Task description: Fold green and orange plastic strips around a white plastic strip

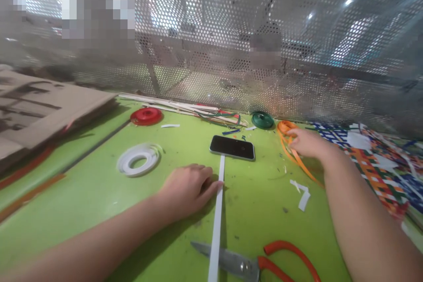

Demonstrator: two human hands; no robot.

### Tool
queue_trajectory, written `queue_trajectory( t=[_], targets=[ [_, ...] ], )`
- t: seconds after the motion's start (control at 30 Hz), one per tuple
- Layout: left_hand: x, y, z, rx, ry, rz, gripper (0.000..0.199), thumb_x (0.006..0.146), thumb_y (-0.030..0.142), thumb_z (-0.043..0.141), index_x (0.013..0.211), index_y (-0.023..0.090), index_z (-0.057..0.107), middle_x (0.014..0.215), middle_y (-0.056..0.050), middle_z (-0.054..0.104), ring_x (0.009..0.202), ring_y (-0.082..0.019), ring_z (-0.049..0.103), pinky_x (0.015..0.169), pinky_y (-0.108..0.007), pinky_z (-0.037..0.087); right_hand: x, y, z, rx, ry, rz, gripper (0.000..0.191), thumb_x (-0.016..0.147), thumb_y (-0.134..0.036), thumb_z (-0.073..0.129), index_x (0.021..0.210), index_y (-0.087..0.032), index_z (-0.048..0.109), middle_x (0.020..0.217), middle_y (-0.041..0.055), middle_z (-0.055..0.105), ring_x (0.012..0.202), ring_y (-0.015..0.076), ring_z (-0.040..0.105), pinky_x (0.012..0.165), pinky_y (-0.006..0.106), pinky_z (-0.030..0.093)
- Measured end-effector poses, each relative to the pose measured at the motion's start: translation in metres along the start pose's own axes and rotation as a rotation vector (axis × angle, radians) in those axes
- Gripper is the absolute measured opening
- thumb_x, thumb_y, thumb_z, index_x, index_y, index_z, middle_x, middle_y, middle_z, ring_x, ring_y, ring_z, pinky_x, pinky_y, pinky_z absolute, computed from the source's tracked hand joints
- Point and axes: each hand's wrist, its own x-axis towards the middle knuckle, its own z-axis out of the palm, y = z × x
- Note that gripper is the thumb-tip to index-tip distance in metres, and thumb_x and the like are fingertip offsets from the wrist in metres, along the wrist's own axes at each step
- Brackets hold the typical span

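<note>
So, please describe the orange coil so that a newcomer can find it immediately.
On the green table, go along the far edge to the dark green roll. Just right of it, touched by the right hand, is the orange coil. Unlike that compact roll, it is orange, loose and trailing.

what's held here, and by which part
The right hand touches the orange coil at its right side; the left hand touches the white strip partway along. Actual gripping can't be told.

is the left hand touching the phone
Apart: the head view shows a strip of green tabletop between the fingers of the left hand and the near edge of the phone.
</note>
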Motion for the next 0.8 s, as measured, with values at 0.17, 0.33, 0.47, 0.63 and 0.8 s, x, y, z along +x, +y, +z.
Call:
queue_trajectory(
  t=[0.17, 0.33, 0.47, 0.63, 0.8],
  targets=[
    [0.000, -0.001, 0.000, -0.009, 0.006, -0.016, 0.047, 0.108, 0.053, 0.037, 0.082, 0.021, 0.060, 0.079, -0.005, 0.067, 0.068, -0.022, 0.062, 0.057, -0.031, 0.034, -0.018, -0.037, -0.050, 0.117, 0.156, 0.042, 0.034, 0.094, -0.026, 0.062, 0.127, -0.023, 0.073, 0.104, 0.0133, 0.079, 0.086, 0.0304, 0.073, 0.079, 0.041, 0.054],
    [0.000, -0.002, -0.003, -0.095, 0.020, -0.056, 0.050, 0.108, 0.053, 0.036, 0.080, 0.021, 0.061, 0.077, -0.006, 0.067, 0.068, -0.022, 0.062, 0.060, -0.032, 0.039, -0.049, -0.090, -0.070, 0.545, 0.142, -0.224, 0.030, 0.096, -0.040, 0.064, 0.123, -0.031, 0.075, 0.109, 0.0072, 0.079, 0.090, 0.0275, 0.076, 0.068, 0.035, 0.059],
    [-0.004, -0.003, -0.007, -0.335, 0.138, 0.049, 0.047, 0.102, 0.060, 0.049, 0.109, 0.019, 0.069, 0.099, -0.008, 0.071, 0.073, -0.021, 0.064, 0.066, -0.033, 0.048, -0.077, -0.131, -0.074, 0.661, -0.043, -0.467, 0.028, 0.098, -0.039, 0.065, 0.124, -0.036, 0.075, 0.118, 0.0010, 0.079, 0.098, 0.0244, 0.076, 0.078, 0.035, 0.062],
    [-0.011, -0.001, -0.004, -0.638, 0.201, 0.334, 0.044, 0.096, 0.043, 0.069, 0.131, 0.017, 0.063, 0.110, -0.008, 0.069, 0.088, -0.019, 0.064, 0.077, -0.030, 0.054, -0.090, -0.150, -0.076, 0.555, -0.060, -0.511, 0.036, 0.103, -0.022, 0.055, 0.133, -0.032, 0.072, 0.130, 0.0003, 0.076, 0.100, 0.0201, 0.074, 0.084, 0.033, 0.058],
    [-0.007, 0.000, 0.010, -0.745, 0.143, 0.162, 0.028, 0.102, 0.038, 0.060, 0.122, 0.019, 0.068, 0.087, -0.001, 0.072, 0.056, -0.010, 0.047, 0.052, -0.023, 0.039, -0.085, -0.142, -0.075, 0.527, -0.057, -0.500, 0.035, 0.102, -0.031, 0.058, 0.134, -0.035, 0.072, 0.130, 0.0009, 0.076, 0.089, 0.0199, 0.076, 0.069, 0.030, 0.057]
  ],
)
